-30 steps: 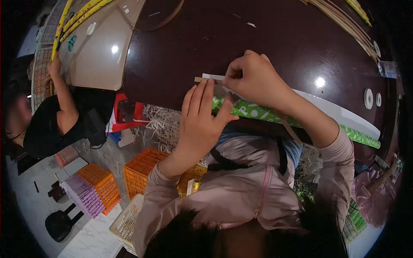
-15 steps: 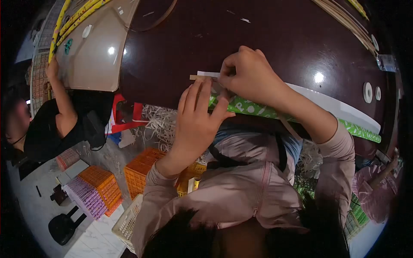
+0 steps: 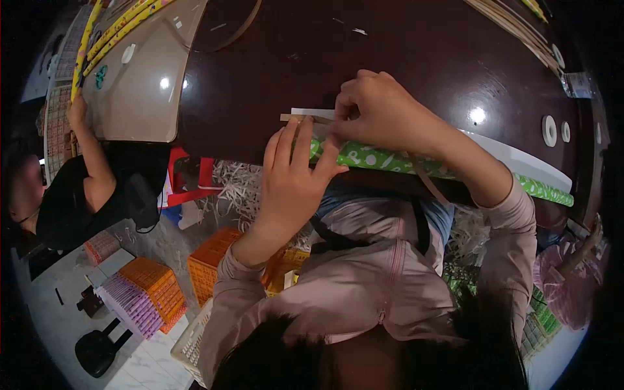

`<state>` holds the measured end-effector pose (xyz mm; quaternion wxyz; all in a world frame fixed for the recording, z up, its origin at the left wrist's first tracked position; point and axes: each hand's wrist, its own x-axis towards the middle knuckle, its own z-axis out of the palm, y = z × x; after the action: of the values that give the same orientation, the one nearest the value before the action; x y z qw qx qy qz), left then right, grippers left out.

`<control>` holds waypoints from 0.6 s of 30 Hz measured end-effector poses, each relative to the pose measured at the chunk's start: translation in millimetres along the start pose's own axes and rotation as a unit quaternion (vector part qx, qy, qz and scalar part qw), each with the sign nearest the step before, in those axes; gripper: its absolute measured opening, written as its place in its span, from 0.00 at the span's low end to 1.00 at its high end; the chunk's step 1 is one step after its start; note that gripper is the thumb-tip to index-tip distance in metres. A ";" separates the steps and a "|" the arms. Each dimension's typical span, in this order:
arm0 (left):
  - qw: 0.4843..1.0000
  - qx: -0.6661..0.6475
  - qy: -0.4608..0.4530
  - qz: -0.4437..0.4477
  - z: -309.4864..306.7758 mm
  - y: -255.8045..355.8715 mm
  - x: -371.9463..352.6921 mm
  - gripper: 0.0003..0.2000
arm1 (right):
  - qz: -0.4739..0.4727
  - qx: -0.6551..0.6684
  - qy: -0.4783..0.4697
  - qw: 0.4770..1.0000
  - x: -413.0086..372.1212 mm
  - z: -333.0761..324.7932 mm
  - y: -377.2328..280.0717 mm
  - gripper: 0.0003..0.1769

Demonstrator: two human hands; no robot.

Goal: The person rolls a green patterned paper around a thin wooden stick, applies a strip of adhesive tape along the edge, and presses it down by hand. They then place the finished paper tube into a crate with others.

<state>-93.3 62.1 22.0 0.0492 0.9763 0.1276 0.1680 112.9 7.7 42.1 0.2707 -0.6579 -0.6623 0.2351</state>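
A roll of green-and-white patterned paper (image 3: 390, 160) lies along the near table edge, its white sheet (image 3: 513, 161) spreading out behind it. My left hand (image 3: 296, 162) rests on the roll's left end, fingers stretched and apart, fingertips pressing a narrow brown strip (image 3: 286, 117) over the white edge. Just right of it, my right hand (image 3: 383, 110) is closed in a pinch at the brown strip; the fingertips are partly hidden. Below the right forearm, a length of brown strip hangs past the roll toward my lap.
Brown strips (image 3: 513, 32) lie at the far right, near white tape rolls (image 3: 550, 131). At left, a co-worker's hand (image 3: 78, 110) touches yellow patterned rolls (image 3: 123, 29). Orange baskets (image 3: 211, 257) and shredded paper (image 3: 240, 185) are below the table edge.
The view has shifted slightly. Both hands stay at the roll's left end, and the hanging brown strip shows more below my right forearm.
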 end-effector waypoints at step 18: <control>1.000 0.004 -0.026 0.009 -1.6 -1.3 2.0 0.23 | 0.377 0.252 0.156 0.878 -196.0 -96.9 33.9 0.07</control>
<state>-92.3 64.0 24.0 0.0467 0.9816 0.1185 0.1423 200.5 -191.6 81.8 0.4180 -0.7953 -0.2320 0.3727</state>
